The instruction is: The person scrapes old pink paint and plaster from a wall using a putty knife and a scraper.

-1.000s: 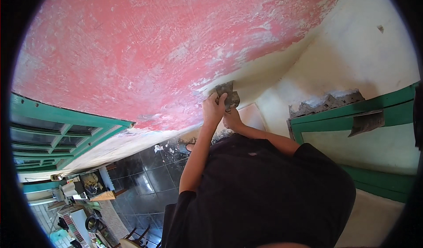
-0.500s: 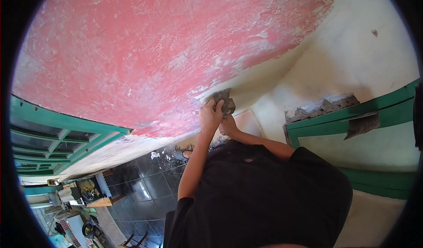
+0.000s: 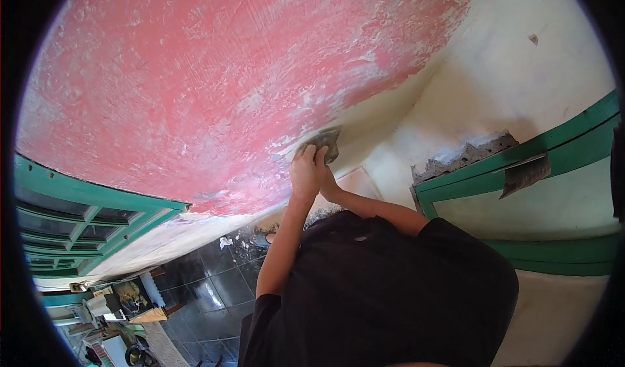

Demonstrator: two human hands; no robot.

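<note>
My left hand [image 3: 305,171] is closed on a grey, smeared putty scraper [image 3: 325,140], thumb and fingers pinching its flat plate. The plate lies against the wall [image 3: 215,87], at the lower border between the rough pink surface and a cream strip. Just below and to the right, my right hand [image 3: 331,186] is closed close beside the left one. A second dark plate showed above it half a second ago; now the left hand and the first plate largely cover that spot, and its fingers are mostly hidden.
Right of the corner, a green frame [image 3: 456,183] has broken plaster [image 3: 465,155] along its top and a brown torn piece [image 3: 524,175] hanging from it. A green window [image 3: 97,217] is at left. Debris [image 3: 244,244] lies on dark floor tiles [image 3: 208,295]; cluttered household things [image 3: 124,308] stand lower left.
Both hands have shifted slightly left. The two plates, seen apart before, now overlap, with the scraper flatter against the wall. The whole view has also shifted slightly.
</note>
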